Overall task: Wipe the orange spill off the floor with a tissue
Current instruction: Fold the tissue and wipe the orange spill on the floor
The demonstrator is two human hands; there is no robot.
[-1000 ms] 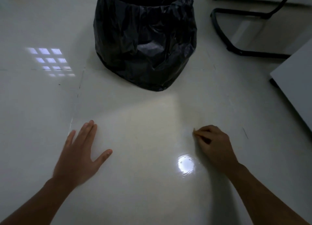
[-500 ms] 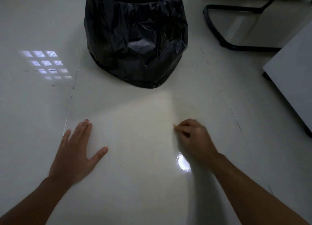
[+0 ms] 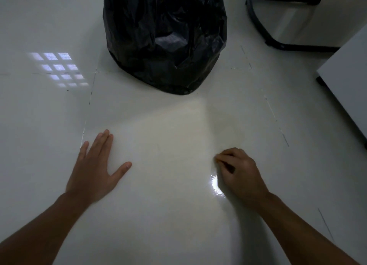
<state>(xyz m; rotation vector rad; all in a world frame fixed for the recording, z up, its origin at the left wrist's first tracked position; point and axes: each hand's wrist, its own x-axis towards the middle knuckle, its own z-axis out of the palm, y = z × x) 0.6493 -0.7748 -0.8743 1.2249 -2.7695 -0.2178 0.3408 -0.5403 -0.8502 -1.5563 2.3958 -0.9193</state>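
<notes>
Two bare hands rest on a pale tiled floor [image 3: 178, 215], which fills most of the view and shows dark grout lines. A black bin bag [image 3: 164, 36], crinkled and glossy, stands on the floor at the top centre, well beyond both hands. A pale grey panel [image 3: 345, 86] enters from the right edge, and a black tubular frame [image 3: 278, 44] sits on the floor at the upper right, near the bag. A grid of bright window reflections [image 3: 59, 70] lies on the tiles at the left.

The left hand [image 3: 95, 169] lies flat, palm down, fingers straight and released, thumb spread to the side; it grasps nothing. The right hand [image 3: 238, 171] is knuckles up with its fingers curled under and bunched at the tips, pressed to the floor. Whether a tissue sits beneath those fingers cannot be told; none is visible. A small bright glare spot [image 3: 215, 187] shines on the tile just beside the right hand's thumb side.

A faint yellowish tint [image 3: 198, 109] marks the lit tile between the hands and the bag; an orange spill cannot be clearly made out in this dim light.
</notes>
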